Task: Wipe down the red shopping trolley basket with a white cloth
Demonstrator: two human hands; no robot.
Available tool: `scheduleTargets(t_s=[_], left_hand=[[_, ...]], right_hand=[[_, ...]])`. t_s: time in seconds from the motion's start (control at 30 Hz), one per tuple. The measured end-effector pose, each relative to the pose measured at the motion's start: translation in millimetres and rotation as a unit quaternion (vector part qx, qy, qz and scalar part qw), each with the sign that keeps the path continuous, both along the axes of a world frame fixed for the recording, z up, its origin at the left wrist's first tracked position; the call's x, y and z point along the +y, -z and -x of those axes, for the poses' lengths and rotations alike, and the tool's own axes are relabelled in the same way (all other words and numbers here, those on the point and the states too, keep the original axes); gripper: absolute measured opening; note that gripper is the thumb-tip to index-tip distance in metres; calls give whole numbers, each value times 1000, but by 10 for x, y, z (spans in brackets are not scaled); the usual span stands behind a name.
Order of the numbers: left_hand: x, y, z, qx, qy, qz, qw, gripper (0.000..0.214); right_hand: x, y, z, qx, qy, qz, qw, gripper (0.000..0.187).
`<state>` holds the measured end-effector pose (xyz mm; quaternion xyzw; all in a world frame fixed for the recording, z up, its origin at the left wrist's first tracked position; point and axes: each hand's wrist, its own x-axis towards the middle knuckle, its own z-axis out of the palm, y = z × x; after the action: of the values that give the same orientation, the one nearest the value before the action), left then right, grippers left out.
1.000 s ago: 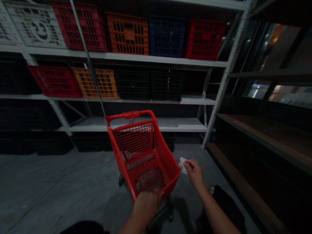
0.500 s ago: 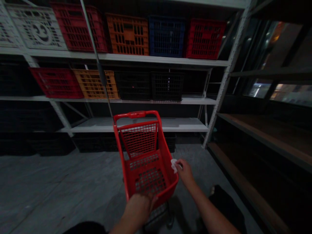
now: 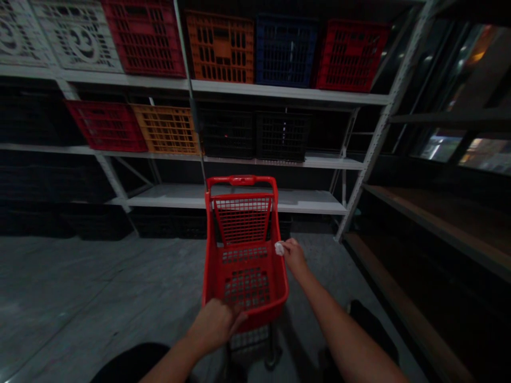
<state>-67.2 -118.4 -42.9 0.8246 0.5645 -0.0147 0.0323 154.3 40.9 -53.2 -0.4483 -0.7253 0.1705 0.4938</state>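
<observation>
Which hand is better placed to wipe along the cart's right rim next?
Probably the right hand: it pinches the white wad at that side of the red cart. The left hand holds the cart's near rim, and no wad shows in it.

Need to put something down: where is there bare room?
Bare: inside the cart; the low shelf, either side of the cart handle; the middle shelf, between the rightmost black crate and the white post; the floor left of the cart. Crowded: the top shelf, lined with crates, and the cart's rim by the left hand and the right hand with its white wad.
</observation>
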Motion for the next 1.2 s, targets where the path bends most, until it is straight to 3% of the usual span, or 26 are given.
scheduleTargets(t_s=[0.07,0.23,0.33,0.47,0.53,0.63,0.73,0.87,0.97,1.1,1.2], left_hand=[[19,4,69,8,6,-5,1000,62],[91,29,283,3,13,1,1000,60],[119,-8,306,-8,-7,6,1000,60],[135,-87,61,-49,-74,-26,996,56],[153,-99,-153,-64,-101,-29,992,50],[187,-57,-468,-76,-125,-24,989,47],[204,35,-653,-79,-118,-24,990,51],[201,143,-667,-60,-104,-11,993,54],[208,178,-629,-65,-92,-9,994,54],[230,192,-630,-60,-93,-22,994,55],[245,198,-646,-52,-95,-28,994,54]], right_hand=[[-155,42,-4,15,-25,6,1000,24],[-883,186,-97,24,-143,64,987,22],[-1063,146,-202,12,-143,65,988,23],[-890,-47,-383,-11,6,-47,999,30],[-765,-119,-404,-39,35,-98,994,34],[-687,-107,-269,-70,-5,-119,990,38],[-768,30,-36,-60,-80,-74,992,35],[-944,217,126,13,-148,20,989,20],[-951,240,126,32,-164,43,985,13],[-637,125,126,-18,-168,0,986,13],[-330,38,145,-20,-125,-42,991,15]])
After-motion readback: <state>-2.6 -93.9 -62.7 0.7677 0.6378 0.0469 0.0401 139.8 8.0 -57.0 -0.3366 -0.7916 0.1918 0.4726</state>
